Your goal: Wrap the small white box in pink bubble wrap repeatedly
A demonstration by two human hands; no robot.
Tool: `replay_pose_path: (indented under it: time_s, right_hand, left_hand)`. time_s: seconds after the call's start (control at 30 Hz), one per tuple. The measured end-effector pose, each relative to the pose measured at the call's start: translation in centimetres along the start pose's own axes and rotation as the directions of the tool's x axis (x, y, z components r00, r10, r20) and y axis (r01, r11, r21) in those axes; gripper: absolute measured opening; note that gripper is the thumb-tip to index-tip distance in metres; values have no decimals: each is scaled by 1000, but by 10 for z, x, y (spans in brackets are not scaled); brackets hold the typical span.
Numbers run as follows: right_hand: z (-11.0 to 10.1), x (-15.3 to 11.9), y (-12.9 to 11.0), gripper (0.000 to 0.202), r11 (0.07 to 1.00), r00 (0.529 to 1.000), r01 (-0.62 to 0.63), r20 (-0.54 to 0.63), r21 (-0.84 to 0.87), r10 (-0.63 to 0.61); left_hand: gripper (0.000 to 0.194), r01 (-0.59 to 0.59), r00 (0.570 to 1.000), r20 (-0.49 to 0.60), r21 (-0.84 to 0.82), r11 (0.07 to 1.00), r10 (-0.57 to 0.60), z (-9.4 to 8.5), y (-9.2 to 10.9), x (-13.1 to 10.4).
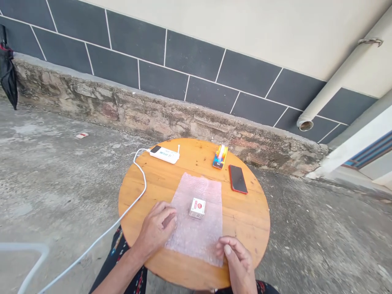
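A sheet of clear pinkish bubble wrap (202,241) lies spread on the round wooden table (245,220). On its middle sits a small white box (197,208) with red print on top. My left hand (159,224) is at the sheet's left edge, its fingers curled and the thumb and forefinger closed at that edge. At the lower right corner, my right hand (235,257) has its fingers bent at the sheet's edge, with the thumb over them. Neither hand touches the box.
Toward the table's far side are a white power bank-like device (164,155) with a white cable (125,212), a tape dispenser (220,157) and a red-edged phone (238,179). A stone-based wall (183,114) stands behind. A black umbrella (8,73) is at far left.
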State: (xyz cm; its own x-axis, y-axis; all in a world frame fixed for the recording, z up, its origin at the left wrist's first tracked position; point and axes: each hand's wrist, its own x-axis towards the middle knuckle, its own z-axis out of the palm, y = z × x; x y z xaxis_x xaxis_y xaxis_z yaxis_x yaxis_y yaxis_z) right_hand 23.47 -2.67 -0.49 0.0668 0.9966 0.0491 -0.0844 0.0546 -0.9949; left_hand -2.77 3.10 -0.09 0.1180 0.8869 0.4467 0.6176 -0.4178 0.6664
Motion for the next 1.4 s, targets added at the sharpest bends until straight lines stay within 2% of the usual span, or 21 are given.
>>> replay_pose_path:
  time_s: [0.07, 0.2, 0.33, 0.47, 0.8, 0.93, 1.07, 1.13, 1.23, 1.4]
  right_hand:
    - [0, -1, 1, 23, 1000, 1000, 0, 1, 21, 0]
    - [6, -2, -4, 25, 1000, 999, -3, -42, 20, 4]
    - [10, -2, -12, 28, 995, 1000, -2, -15, -101, 0]
    - [12, -3, -15, 30, 981, 1000, 8, 16, -196, -5]
    - [7, -3, -6, 28, 966, 997, 21, -64, -259, -38]
    - [16, 0, -10, 30, 971, 991, 30, -119, -238, -60]
    - [30, 8, -24, 33, 935, 966, 92, -199, -344, -168]
    - [37, 16, -33, 36, 888, 958, 139, -167, -438, -232]
    - [46, 31, -40, 43, 787, 958, 198, -54, -584, -281]
    - [56, 59, -26, 64, 719, 961, 268, 126, -641, -246]
  left_hand:
    - [16, -27, 1000, -14, 83, 996, 28, 2, -3, 1]
    - [22, -42, 999, 26, 181, 983, 38, 5, -5, 4]
    - [26, -8, 999, 51, 225, 974, -4, 6, -2, 5]
    - [28, 17, 998, 48, 227, 974, -28, 7, 1, 6]
    - [30, 57, 998, 13, 200, 978, -61, 9, 0, 6]
    - [28, 59, 998, 6, 171, 984, -61, 6, 1, 7]
    - [27, 69, 998, -5, 142, 987, -69, 5, 2, 8]
    - [27, 68, 998, -5, 135, 988, -68, 5, 2, 8]
    - [27, 71, 998, -9, 131, 989, -70, 5, 2, 8]
    - [28, 75, 997, -9, 119, 990, -75, 5, 2, 8]
